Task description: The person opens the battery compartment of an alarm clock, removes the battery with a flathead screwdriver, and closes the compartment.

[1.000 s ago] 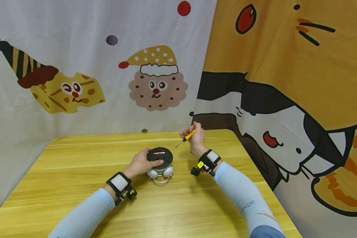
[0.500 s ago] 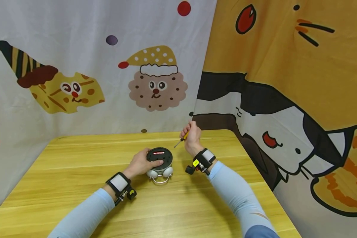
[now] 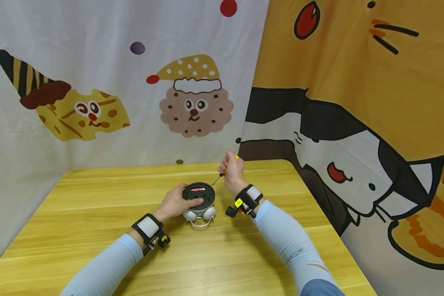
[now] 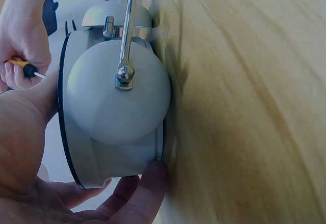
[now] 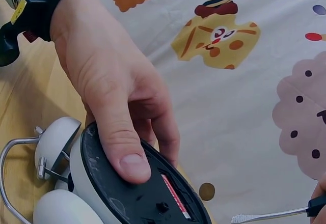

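A white twin-bell alarm clock [image 3: 199, 196] lies face down on the table, its black back up and its bells toward me. My left hand [image 3: 175, 202] grips it from the left side, thumb across the black back, fingers around the white casing in the left wrist view. A red-and-white battery [image 5: 175, 196] shows in a slot of the back. In my right hand [image 3: 234, 169] is a screwdriver [image 5: 270, 216] with a yellow-and-black handle. Its flat metal tip points down-left, close to the clock's far right rim in the head view.
The wooden table [image 3: 133, 267] reaches to a cartoon-printed curtain [image 3: 107, 156] at the back and right. A silver carrying handle [image 4: 126, 35] arches over the clock's two bells.
My right hand has moved left with the screwdriver, bringing its tip nearer the clock, and its fingers have closed further over the handle. The left hand and clock stay put.
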{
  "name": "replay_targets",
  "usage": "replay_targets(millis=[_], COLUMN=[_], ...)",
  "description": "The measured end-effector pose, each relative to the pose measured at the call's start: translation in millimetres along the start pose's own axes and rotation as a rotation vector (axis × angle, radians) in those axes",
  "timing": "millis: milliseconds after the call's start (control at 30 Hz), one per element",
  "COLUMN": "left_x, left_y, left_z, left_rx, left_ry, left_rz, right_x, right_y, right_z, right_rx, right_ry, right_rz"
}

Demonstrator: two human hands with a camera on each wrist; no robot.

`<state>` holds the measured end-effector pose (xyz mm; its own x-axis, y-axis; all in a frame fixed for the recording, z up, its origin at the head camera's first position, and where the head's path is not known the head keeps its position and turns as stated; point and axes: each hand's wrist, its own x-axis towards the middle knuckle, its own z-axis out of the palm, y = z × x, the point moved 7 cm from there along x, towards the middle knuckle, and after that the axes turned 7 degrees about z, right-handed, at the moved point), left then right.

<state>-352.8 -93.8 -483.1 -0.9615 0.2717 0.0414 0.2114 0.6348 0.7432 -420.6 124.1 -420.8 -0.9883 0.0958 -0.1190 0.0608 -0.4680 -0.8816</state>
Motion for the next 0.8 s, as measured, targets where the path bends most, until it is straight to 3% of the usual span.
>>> replay_targets(millis=[433,800], left_x=[0.1,-0.2], left_y=[0.8,1.8], left_z=[0.0,0.0], left_rx=[-0.002,-0.002], left_ry=[0.007,0.006], left_rz=[0.001,-0.003], right_x=[-0.2,-4.2], right_y=[9.5,11.7], right_z=[8.8,19.8], right_rx=[-0.013,-0.064], right_ry=[-0.044,-0.174], right_rz=[0.018,-0.003])
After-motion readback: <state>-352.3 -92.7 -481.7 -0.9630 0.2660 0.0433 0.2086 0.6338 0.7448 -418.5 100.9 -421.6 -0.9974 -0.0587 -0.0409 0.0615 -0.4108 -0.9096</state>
